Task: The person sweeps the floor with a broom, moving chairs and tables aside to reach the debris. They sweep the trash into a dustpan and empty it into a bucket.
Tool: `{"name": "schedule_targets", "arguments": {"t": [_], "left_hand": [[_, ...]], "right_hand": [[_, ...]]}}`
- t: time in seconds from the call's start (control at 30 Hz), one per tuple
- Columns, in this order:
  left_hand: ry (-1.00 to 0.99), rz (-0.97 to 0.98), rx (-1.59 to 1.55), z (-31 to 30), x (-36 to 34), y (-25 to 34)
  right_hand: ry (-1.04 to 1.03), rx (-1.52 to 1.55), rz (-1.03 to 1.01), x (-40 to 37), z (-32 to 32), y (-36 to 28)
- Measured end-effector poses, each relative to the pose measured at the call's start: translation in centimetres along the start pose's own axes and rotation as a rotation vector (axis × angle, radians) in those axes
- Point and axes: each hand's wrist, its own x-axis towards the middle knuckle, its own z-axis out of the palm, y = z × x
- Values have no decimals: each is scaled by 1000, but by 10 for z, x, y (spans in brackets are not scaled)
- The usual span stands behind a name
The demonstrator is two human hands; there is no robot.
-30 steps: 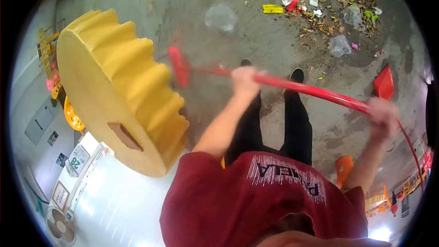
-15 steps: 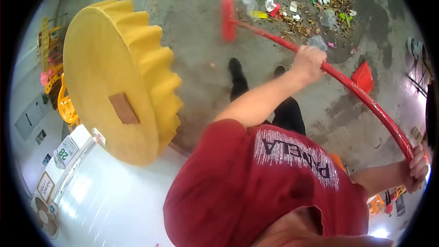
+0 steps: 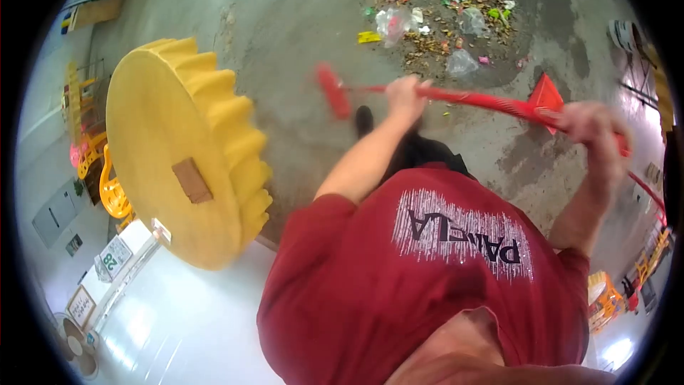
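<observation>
A red broom is held across my body by both hands. My left hand (image 3: 406,98) wraps around the handle close to the broom head, and my right hand (image 3: 593,132), blurred, closes near the handle's far end. The broom head (image 3: 332,90), smeared by motion, is over the grey floor just beyond my left shoe (image 3: 364,120). Beneath the handle, between the hands, lies a red dustpan (image 3: 543,96), partly covered by the handle. Ahead spreads a heap of litter (image 3: 456,25): brown bits, clear plastic bags and coloured wrappers.
To my left stands a large yellow round block (image 3: 153,142) with a wavy side and a brown patch. A white surface (image 3: 192,321) lies below it. Yellow chairs (image 3: 112,192) are beyond the block. A bucket (image 3: 624,34) stands at far right.
The broom head has swung left and back towards my feet. My left hand has moved left, my right hand has risen forward, and the handle lies more level. The view has shifted slightly.
</observation>
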Motion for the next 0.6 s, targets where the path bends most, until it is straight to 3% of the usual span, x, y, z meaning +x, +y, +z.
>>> {"name": "schedule_targets", "arguments": {"t": [0.07,0.13,0.17,0.27,0.33,0.37,0.4,0.43,0.53,0.6], "left_hand": [[9,66,-147,10,45,58],[50,284,-279,10,75,96],[-39,306,-287,3,84,111],[-53,399,-280,-16,93,135],[-172,361,-175,-29,91,118],[-255,320,-64,-44,92,103],[-257,292,22,-53,92,88],[-209,315,-1,-44,90,43],[-332,29,136,-41,95,-45],[-307,52,138,-33,115,-54]], "right_hand": [[47,-171,-73,-10,-38,-40],[7,-101,-225,-27,-65,-57],[126,-68,-236,-40,-69,-62],[141,58,-314,-56,-94,-69],[132,73,-305,-54,-106,-60],[292,35,-228,-44,-86,-50],[273,44,-127,-27,-74,-38],[388,112,-39,-10,-49,-20],[303,198,268,38,-8,45],[281,202,198,70,2,43]]}}
